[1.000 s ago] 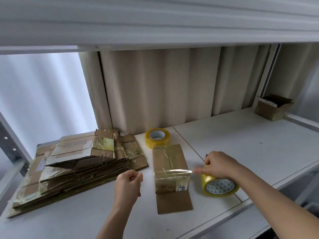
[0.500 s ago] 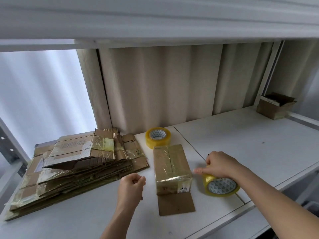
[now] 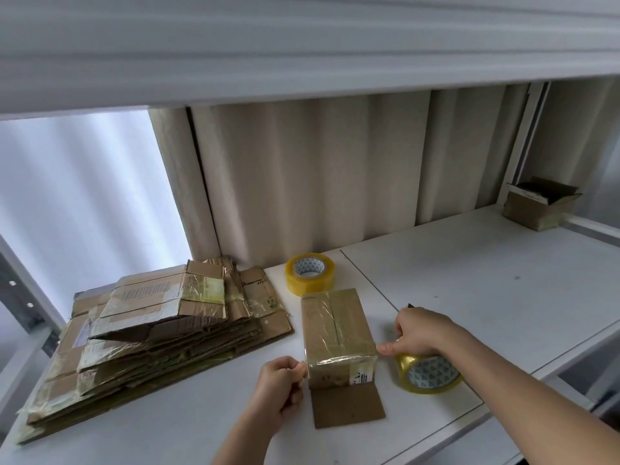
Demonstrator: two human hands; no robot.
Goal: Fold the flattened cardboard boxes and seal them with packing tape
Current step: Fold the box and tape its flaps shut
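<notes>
Moved closer, the left hand point(image 3: 280, 387) is pinching clear tape onto the small brown cardboard box point(image 3: 337, 337); the right hand point(image 3: 421, 332) is curled round the yellow tape roll point(image 3: 427, 372), keeping the tape tight.

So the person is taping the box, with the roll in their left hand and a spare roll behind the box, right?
Not quite: the head view shows the roll under the right hand, not the left. The left hand is at the box's near left corner. The spare roll does sit behind the box.
</notes>
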